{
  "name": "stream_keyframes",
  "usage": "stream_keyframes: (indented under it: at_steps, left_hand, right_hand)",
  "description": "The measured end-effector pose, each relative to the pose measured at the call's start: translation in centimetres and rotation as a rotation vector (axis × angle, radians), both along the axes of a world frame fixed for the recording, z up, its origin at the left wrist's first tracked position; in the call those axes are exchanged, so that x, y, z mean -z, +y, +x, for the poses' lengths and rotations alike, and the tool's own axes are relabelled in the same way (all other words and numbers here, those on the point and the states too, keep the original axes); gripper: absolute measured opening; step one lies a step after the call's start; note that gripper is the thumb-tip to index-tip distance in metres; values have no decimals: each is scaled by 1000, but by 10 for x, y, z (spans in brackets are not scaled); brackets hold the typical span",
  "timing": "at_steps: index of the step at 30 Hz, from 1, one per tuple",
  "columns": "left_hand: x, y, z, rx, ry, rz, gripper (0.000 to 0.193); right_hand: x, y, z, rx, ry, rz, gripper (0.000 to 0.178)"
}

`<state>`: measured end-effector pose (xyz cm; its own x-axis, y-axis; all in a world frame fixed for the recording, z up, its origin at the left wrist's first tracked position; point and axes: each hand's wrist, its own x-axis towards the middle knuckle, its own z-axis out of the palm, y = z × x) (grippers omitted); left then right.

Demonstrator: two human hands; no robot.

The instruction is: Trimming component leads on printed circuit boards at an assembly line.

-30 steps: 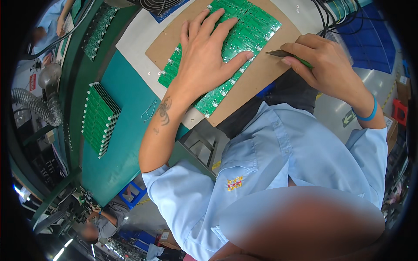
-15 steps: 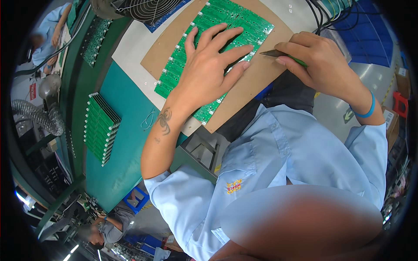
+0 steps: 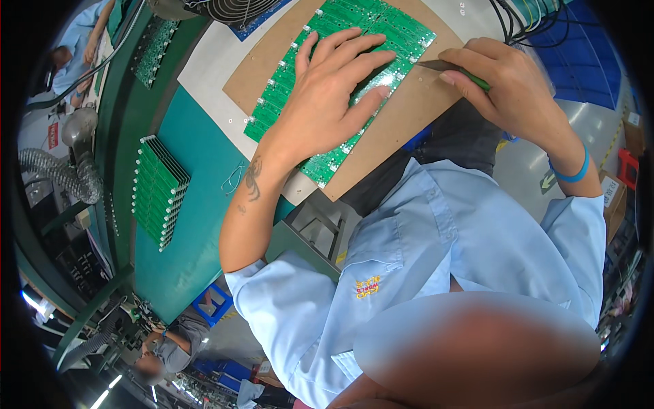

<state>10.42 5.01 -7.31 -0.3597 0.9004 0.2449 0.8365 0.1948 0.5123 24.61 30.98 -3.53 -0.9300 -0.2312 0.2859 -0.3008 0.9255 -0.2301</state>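
Note:
A green circuit board (image 3: 409,42), lined with small white connectors along its far left edge, lies on a brown board (image 3: 409,112). My left hand (image 3: 323,99) rests flat across its middle, fingers spread, hiding part of the surface. At the right edge of the circuit board, my right hand (image 3: 507,85) grips a slim pointed tool (image 3: 473,78) with a dark tip and green handle. The tip is right by the board's edge; whether it touches cannot be made out.
A stack of similar green boards (image 3: 157,191) stands on the teal table mat (image 3: 211,163) at left. A fan (image 3: 242,8) sits at the far edge. Black cables (image 3: 504,24) hang at the far right. Two other people are off to the left, one far (image 3: 75,41), one near (image 3: 174,347).
The whole view has shifted a little. My right hand has moved the tool farther up along the circuit board's right edge. My left hand stays spread on the board.

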Motion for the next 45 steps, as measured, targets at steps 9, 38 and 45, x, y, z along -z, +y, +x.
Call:
stream_keyframes:
  at_steps: [9, 38, 45]
  left_hand:
    - [-16, -3, 23, -241, 337, -222, 88]
    - [-49, -52, -3, -196, -277, -96, 46]
    - [-51, -51, 11, -165, -263, 2, 33]
  right_hand:
    - [28, 0, -20, 11, 140, -295, 22]
    - [48, -10, -46, 130, 56, -718, 39]
    - [50, -12, -44, 168, 82, -775, 39]
